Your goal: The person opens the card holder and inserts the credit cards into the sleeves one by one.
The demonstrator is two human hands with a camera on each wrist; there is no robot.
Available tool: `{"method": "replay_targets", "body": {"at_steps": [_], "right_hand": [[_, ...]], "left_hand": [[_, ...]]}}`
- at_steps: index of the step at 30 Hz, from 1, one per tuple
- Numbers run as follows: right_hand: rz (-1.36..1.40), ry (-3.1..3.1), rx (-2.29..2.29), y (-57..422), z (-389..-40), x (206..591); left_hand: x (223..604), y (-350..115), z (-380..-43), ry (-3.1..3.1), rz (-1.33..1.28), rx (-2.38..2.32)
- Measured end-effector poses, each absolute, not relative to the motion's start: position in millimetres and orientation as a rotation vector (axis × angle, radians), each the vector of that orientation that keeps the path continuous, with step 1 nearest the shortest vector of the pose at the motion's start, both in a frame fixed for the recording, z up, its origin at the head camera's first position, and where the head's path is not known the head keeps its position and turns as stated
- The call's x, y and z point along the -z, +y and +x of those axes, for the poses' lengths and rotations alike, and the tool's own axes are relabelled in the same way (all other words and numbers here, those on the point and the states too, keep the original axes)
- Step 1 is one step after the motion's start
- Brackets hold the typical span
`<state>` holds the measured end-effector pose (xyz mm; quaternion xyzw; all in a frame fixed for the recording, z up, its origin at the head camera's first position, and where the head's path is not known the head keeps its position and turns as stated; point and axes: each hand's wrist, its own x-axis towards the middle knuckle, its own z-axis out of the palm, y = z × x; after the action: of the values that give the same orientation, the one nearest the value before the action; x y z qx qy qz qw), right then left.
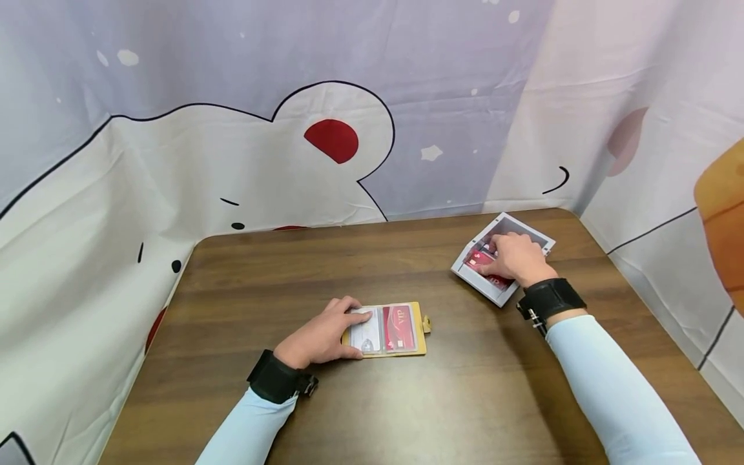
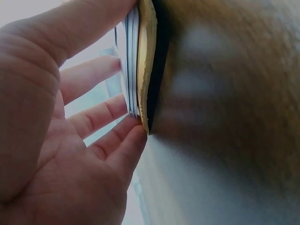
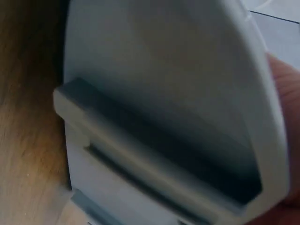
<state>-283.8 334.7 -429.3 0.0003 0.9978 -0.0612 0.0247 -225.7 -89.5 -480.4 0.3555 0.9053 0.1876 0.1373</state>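
On the table, my left hand (image 1: 325, 330) holds an opened yellow card holder (image 1: 422, 328), thumb at its near edge and fingers at its far edge. The holder has clear sleeves, a pale card on the left and a red VIP card (image 1: 400, 328) on the right. A small clasp tab (image 1: 427, 324) sticks out to its right. In the left wrist view, the stacked sleeves (image 2: 132, 61) show edge-on. My right hand (image 1: 517, 257) reaches into a grey box (image 1: 480, 284), thumb and fingers curled at a red card (image 1: 480, 258). The box hides those fingertips in the right wrist view.
The brown wooden table (image 1: 261, 271) has a rounded far edge close to a patterned curtain (image 1: 244, 168). More curtain hangs along the right side. The grey box stands at the table's far right, near that edge.
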Motion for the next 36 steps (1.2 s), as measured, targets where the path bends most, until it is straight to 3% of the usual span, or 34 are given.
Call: {"method": "replay_targets", "body": {"at_steps": [14,27,36], "right_hand": [[-0.046,2.969,0.432,356.5,-292.9,415.3],[0.032,2.938,0.612,344.7,-287.3,392.8],[0.149,2.889,0.822,334.7,-266.0,386.0]], "left_hand": [[482.1,-88.2,-226.2,2.605,1.003,-0.538],[480.3,-89.8,-227.3,2.606,1.001,-0.566],[477.9,-86.5,-227.9,2.596,0.991,-0.564]]}}
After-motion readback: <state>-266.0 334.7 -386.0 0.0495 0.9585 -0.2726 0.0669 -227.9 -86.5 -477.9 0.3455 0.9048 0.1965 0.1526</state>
